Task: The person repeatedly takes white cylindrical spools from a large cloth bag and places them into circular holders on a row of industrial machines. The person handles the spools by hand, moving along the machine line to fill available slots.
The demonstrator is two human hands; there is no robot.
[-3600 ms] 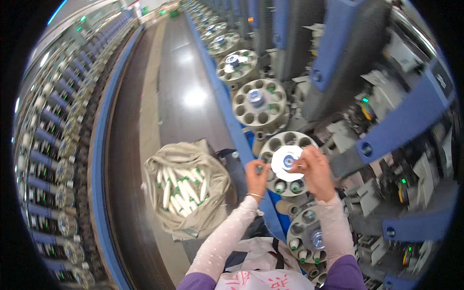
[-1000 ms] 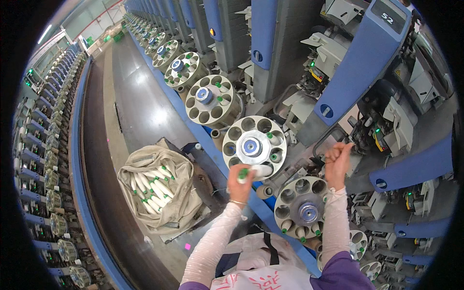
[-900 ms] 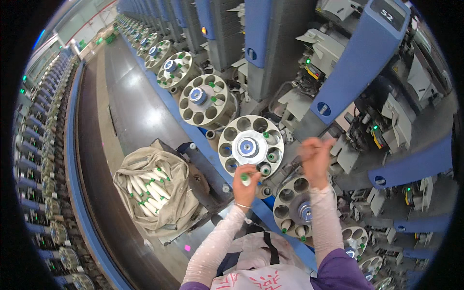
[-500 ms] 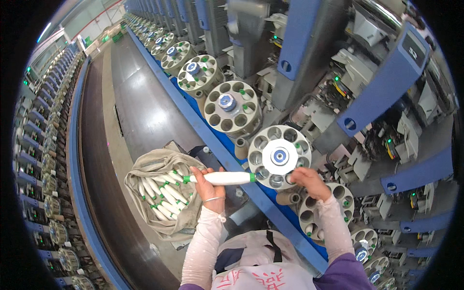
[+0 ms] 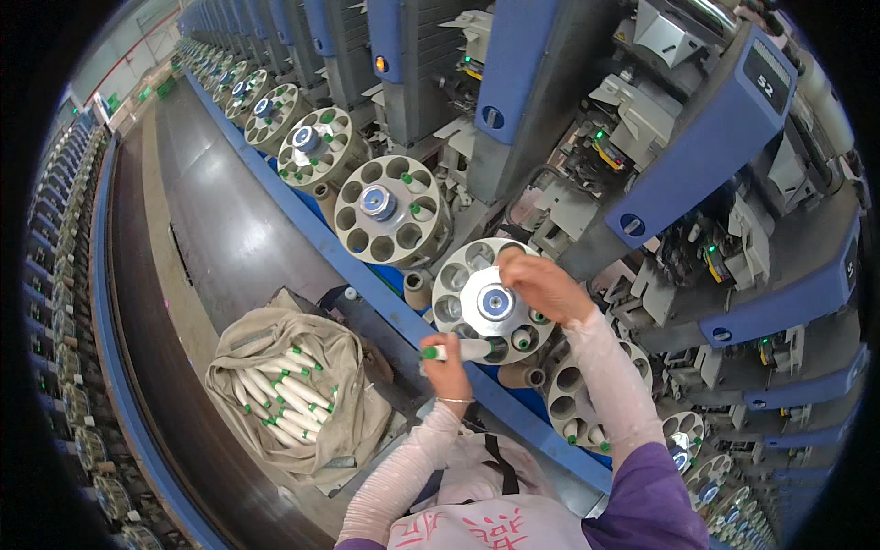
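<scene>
A white yarn bobbin with green ends is gripped in my left hand. Its far end reaches the near edge of a round cream magazine with pockets around a white-and-blue hub. Whether that end sits inside a pocket I cannot make out. My right hand is over the magazine's far right side, its fingers curled together beside the hub. Anything between those fingertips is hidden. Green bobbin ends show in pockets below this hand.
Left of me, a beige cloth sack holds several white bobbins. A blue rail runs beside a row of similar magazines. Blue-and-grey machine arms rise at the right. An empty brown cone stands near the rail.
My left hand has carried the bobbin to the magazine's near edge. My right hand has moved from the lower right rim up over the far side. The whole view has shifted.
</scene>
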